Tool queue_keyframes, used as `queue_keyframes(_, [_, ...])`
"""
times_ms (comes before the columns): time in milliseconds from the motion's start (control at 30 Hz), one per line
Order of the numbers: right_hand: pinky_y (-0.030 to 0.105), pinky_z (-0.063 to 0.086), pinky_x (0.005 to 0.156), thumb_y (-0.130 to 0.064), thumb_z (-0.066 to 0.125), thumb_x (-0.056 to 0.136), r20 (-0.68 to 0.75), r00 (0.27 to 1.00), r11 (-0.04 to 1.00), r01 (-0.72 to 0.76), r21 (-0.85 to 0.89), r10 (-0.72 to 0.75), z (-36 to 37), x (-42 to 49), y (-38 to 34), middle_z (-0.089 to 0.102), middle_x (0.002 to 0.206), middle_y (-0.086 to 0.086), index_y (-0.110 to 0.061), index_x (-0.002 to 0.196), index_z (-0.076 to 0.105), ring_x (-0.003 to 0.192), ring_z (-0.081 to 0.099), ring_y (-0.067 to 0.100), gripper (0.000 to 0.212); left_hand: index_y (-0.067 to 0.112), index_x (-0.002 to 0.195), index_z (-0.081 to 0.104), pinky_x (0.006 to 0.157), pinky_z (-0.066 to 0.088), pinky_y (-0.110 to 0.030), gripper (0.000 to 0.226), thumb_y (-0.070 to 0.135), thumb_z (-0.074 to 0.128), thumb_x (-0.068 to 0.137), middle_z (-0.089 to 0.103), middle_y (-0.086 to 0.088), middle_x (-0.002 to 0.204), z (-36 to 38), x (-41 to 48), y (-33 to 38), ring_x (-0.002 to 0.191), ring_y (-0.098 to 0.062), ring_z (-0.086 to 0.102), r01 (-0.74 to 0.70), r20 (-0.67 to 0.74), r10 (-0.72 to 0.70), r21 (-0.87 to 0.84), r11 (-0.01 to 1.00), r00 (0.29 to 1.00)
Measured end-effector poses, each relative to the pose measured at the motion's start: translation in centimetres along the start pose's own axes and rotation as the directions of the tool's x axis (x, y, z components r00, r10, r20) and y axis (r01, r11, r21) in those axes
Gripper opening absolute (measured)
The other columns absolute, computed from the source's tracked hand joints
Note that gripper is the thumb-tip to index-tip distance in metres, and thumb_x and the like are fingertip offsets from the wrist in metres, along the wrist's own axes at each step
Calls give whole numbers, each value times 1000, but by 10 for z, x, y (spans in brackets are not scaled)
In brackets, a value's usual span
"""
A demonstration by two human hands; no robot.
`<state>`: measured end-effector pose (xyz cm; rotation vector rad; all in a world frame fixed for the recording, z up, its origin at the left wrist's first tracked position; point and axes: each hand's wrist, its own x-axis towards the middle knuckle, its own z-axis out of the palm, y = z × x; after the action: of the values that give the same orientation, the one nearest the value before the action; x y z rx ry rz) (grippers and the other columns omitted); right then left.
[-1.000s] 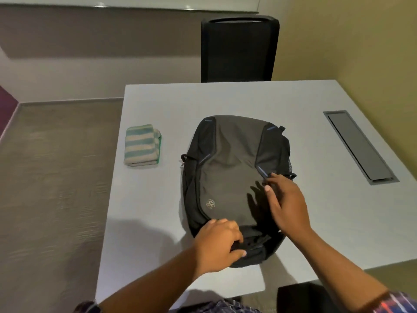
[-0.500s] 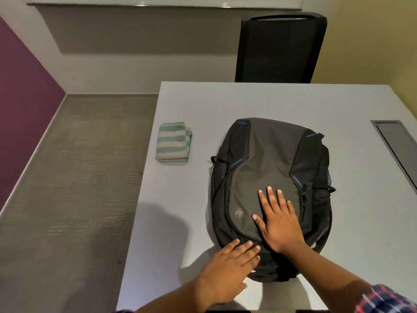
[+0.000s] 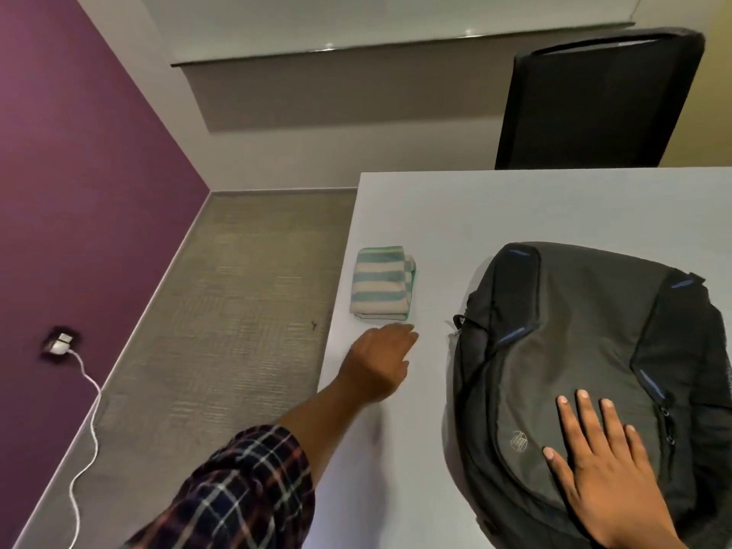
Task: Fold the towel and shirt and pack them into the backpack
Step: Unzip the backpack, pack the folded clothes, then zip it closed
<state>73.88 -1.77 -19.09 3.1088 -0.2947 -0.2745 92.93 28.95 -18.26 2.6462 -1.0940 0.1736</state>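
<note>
- Towel [image 3: 382, 282]: we see it folded into a thick, compact rectangle, teal and cream stripes, lying flat near the left edge of the tabletop [image 3: 515, 208].
- Backpack [image 3: 586, 350]: dark grey and black with short blue accents, a round logo low on its front panel. We note it lies flat, front up, right of the towel and apart from it.
- Shirt: we cannot pick one out.
</note>
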Motion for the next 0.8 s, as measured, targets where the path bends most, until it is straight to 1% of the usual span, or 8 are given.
queue_keyframes(67, [56,29,107,-66,9,94,-33,999,1000,-5,-2,4,1,0,-2,35,156,11,-18,151,31,143,30,38,78,12,140,48,109,38,-37,54,27,57,89,44,-7,149,-5,20,-17,136,-22,42,226,201,-232,54,973,952])
queue_keyframes(133, [58,31,105,-67,10,93,-63,998,1000,-12,6,13,2,-1,-5,39,154,14,-16,148,36,140,35,41,79,15,148,31,114,27,-37,61,33,52,94,26,-3,158,-5,38,-30,145,-20,25,365,311,-382,112,924,870])
queue_keyframes(300, [58,34,102,-67,11,93,-99,994,999,-33,24,35,2,0,-9,43,151,16,-17,146,38,137,38,41,77,13,147,28,112,30,-41,62,32,51,93,23,-4,159,7,58,-44,145,-21,22,430,444,-454,161,889,773])
queue_keyframes(500, [57,31,105,-66,10,94,-40,999,1000,-22,18,23,-2,2,-7,37,155,14,-17,150,34,141,33,40,78,13,146,32,112,28,-37,59,27,49,91,32,-4,154,21,41,-32,144,-22,26,416,425,-473,225,881,771])
queue_keyframes(567, [56,29,107,-66,10,94,-7,1000,1000,-20,21,20,-3,1,-6,35,156,12,-17,151,31,142,31,39,78,9,147,32,112,29,-39,62,23,50,89,33,-8,154,24,20,-20,143,-25,28,396,393,-456,228,890,798])
queue_keyframes(667, [54,25,109,-64,9,95,65,998,999,-26,28,24,-8,1,-4,29,159,12,-18,154,26,145,26,38,77,3,134,52,97,46,-40,59,15,61,77,56,-16,135,28,-21,10,124,-33,53,384,287,-406,130,914,868])
queue_keyframes(733, [53,23,112,-64,8,96,80,997,1000,-17,26,15,-8,1,-4,24,161,11,-19,156,21,147,21,36,76,7,127,56,88,50,-34,52,17,62,76,62,-10,123,24,-55,36,109,-27,60,439,293,-443,84,895,848])
queue_keyframes(800, [52,21,114,-63,6,96,88,996,1000,-25,13,24,-7,2,-3,20,162,9,-21,157,15,149,17,34,75,6,128,56,82,52,-33,59,25,67,73,64,-10,120,26,-93,66,102,-26,63,470,284,-465,55,881,839])
